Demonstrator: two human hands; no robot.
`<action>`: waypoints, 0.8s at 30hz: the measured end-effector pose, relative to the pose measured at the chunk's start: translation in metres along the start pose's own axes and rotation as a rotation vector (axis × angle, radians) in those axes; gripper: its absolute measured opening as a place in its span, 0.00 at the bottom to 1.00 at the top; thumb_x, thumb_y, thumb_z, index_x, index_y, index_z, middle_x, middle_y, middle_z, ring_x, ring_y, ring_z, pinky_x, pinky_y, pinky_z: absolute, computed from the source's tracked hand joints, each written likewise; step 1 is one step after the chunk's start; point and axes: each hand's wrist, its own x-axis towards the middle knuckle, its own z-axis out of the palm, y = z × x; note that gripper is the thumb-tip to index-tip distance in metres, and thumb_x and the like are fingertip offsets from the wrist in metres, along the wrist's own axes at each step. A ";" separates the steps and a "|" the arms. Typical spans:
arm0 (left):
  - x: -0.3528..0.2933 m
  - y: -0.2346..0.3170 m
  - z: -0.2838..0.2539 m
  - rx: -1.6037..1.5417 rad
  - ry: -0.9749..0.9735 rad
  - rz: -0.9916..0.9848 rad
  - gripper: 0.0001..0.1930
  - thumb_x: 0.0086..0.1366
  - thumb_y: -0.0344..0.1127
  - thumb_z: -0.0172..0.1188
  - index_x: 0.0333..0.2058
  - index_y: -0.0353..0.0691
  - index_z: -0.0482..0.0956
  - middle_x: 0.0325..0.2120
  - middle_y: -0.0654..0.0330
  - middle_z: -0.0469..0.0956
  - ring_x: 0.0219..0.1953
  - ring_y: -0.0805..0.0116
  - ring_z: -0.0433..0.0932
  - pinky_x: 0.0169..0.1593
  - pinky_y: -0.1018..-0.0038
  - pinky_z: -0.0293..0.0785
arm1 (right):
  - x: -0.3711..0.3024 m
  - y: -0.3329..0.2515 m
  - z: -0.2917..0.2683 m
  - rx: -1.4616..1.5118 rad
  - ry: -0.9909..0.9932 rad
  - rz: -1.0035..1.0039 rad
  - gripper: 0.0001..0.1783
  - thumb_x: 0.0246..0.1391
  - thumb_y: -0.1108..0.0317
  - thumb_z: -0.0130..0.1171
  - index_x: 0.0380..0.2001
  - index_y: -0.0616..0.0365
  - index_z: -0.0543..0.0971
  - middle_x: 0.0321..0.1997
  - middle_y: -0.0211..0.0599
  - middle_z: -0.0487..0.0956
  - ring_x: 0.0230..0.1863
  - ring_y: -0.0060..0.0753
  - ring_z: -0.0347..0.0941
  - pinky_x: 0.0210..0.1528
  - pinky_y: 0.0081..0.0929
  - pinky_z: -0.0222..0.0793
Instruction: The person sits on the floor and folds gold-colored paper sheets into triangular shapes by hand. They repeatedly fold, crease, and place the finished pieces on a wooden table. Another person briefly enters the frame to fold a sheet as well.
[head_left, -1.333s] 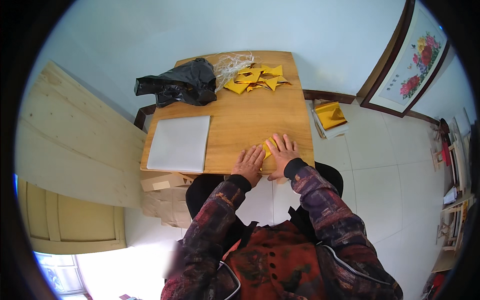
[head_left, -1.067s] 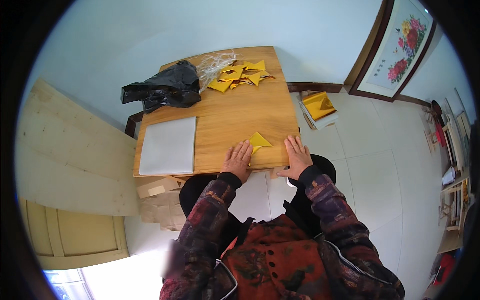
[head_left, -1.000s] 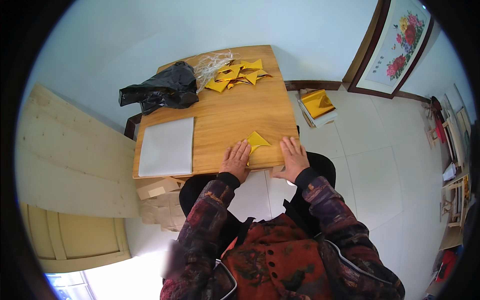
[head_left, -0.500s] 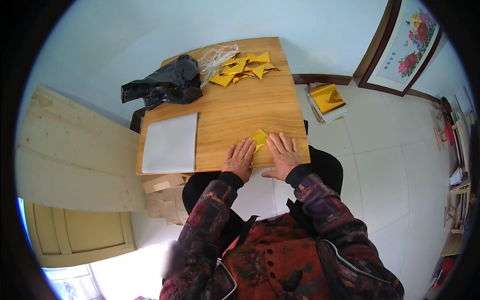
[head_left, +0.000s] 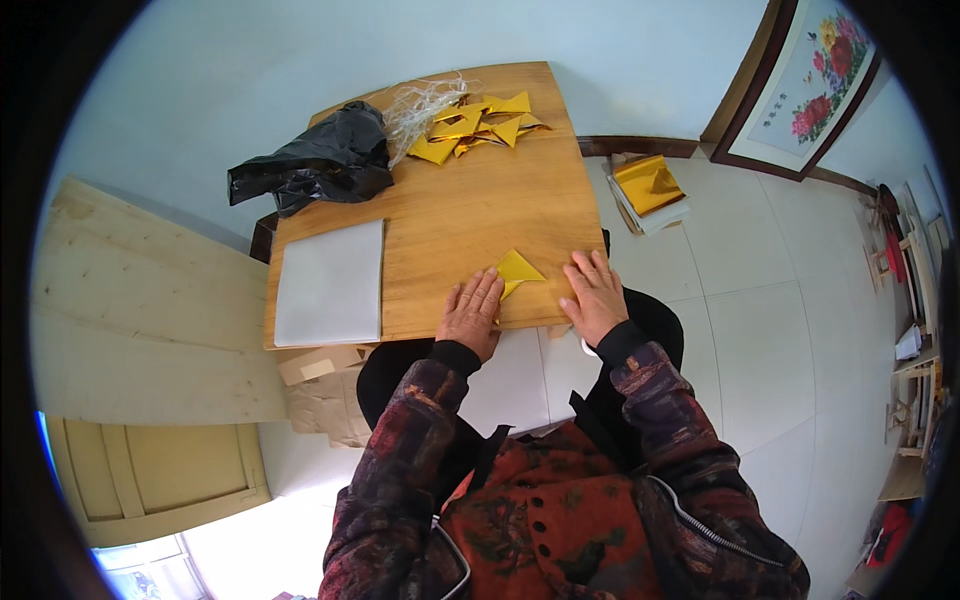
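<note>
The wooden worktop is seen from above, with its near edge at the person's lap. Compared with the frame half a second earlier, it is framed almost the same, and its load has not been shifted.

At about 9 o'clock on the worktop a pale grey sheet is laid flat. At 11 o'clock a crumpled black plastic bag is found, and just beside it, at 12 o'clock, a tuft of pale fibre string and a heap of folded gold paper pieces are seen touching one another. On the floor at 2 o'clock, well apart from the worktop, a stack of gold foil sheets is kept.

Near the worktop's front edge, at 5 o'clock, the folded gold triangle is laid flat. The left hand is spread open, palm down, with its fingertips pressed on the triangle's lower left edge; nothing is gripped.

The right hand is likewise flattened and released on the bare wood, at 3 o'clock of the triangle. Earlier it was set close against the paper; now it is parked just beside it, with a strip of wood shown between.
</note>
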 end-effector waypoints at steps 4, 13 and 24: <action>-0.001 0.000 0.001 0.003 0.023 0.009 0.47 0.50 0.38 0.69 0.67 0.45 0.55 0.70 0.59 0.53 0.72 0.62 0.51 0.71 0.59 0.44 | -0.003 -0.009 0.001 -0.046 0.010 -0.042 0.31 0.58 0.55 0.57 0.64 0.46 0.66 0.73 0.33 0.56 0.75 0.48 0.41 0.70 0.63 0.38; -0.001 0.003 -0.006 -0.029 0.004 0.001 0.47 0.50 0.38 0.69 0.67 0.45 0.54 0.70 0.59 0.53 0.71 0.61 0.51 0.71 0.58 0.45 | 0.002 -0.019 0.000 -0.091 -0.026 -0.068 0.30 0.60 0.53 0.55 0.64 0.44 0.66 0.73 0.31 0.56 0.75 0.46 0.41 0.71 0.59 0.37; 0.000 0.001 0.002 0.026 0.069 0.019 0.43 0.51 0.33 0.62 0.67 0.45 0.56 0.69 0.60 0.54 0.71 0.63 0.52 0.71 0.58 0.45 | 0.012 -0.027 -0.017 -0.171 -0.087 -0.091 0.31 0.58 0.55 0.57 0.64 0.49 0.66 0.72 0.33 0.58 0.74 0.44 0.45 0.71 0.55 0.41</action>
